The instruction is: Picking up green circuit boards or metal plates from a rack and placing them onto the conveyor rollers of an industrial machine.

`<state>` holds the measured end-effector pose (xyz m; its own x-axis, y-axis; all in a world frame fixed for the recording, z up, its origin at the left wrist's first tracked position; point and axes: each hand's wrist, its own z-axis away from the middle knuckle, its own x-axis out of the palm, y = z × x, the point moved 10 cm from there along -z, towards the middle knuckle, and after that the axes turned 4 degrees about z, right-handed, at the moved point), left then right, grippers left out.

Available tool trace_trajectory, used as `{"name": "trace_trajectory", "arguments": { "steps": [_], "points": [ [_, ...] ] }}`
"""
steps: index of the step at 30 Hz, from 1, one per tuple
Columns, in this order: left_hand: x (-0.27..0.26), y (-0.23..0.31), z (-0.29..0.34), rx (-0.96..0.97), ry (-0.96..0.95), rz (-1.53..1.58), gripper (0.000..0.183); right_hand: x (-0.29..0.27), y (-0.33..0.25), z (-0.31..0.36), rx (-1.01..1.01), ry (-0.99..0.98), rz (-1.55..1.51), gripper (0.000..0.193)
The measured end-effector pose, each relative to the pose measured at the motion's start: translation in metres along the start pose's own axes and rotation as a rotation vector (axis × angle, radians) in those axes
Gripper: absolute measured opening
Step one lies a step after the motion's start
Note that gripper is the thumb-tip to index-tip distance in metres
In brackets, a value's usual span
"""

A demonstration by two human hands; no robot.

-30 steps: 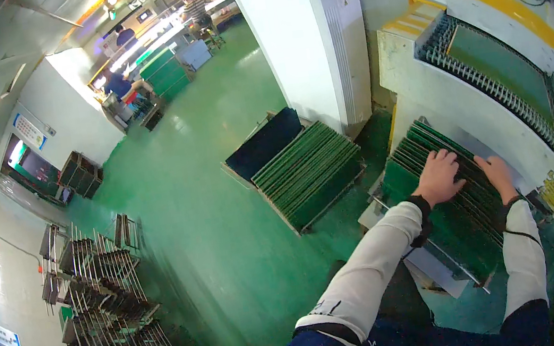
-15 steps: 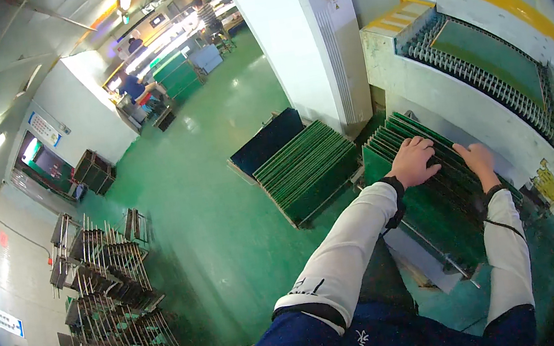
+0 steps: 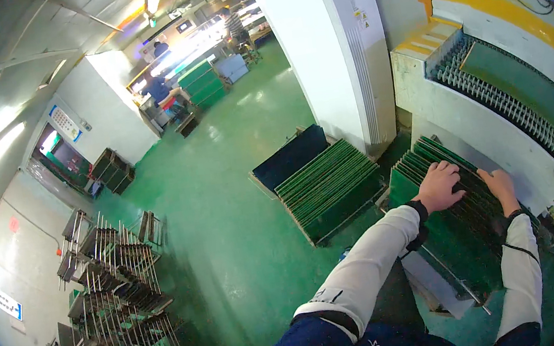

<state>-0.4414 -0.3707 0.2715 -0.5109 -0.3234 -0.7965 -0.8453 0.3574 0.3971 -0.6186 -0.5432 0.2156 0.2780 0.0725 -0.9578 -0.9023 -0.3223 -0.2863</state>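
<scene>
A rack of thin green panels point(image 3: 455, 242), upright and close together like bare circuit boards, stands in front of me at the right. My left hand point(image 3: 440, 186) curls over the top edges towards the far end, its fingers bent and its thumb on the near side. To its right, my right hand point(image 3: 500, 190) pinches a panel's upper edge, its fingertips partly hidden among the boards. Just left of this rack, a second rack of green panels point(image 3: 328, 187) rests on the floor, with a dark blue board point(image 3: 290, 158) at its far side.
A machine with a roller conveyor point(image 3: 502, 105) stands at the right, a green panel on its rollers. A white pillar point(image 3: 324, 55) rises beyond the racks. Metal-rod racks point(image 3: 121, 291) crowd the lower left. People sit at lit benches point(image 3: 188, 55) in the distance.
The view has shifted, so the surroundings sit lower and further right. Both hands remain at the panels' top edges; my left fingers bend further over them.
</scene>
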Motion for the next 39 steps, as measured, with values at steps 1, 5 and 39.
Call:
{"name": "trace_trajectory", "arguments": {
  "steps": [1,5,39],
  "points": [
    [-0.001,0.001,-0.001,0.001,0.002,0.003,0.044,0.003,0.005,-0.004,0.017,-0.029,-0.003,0.080],
    [-0.001,-0.002,-0.004,0.007,0.024,-0.001,0.047,0.005,0.004,-0.010,-0.020,-0.088,-0.029,0.079],
    [-0.006,0.000,-0.003,0.017,0.069,-0.015,0.043,0.015,0.020,-0.018,-0.052,-0.013,0.019,0.078]
  ]
}}
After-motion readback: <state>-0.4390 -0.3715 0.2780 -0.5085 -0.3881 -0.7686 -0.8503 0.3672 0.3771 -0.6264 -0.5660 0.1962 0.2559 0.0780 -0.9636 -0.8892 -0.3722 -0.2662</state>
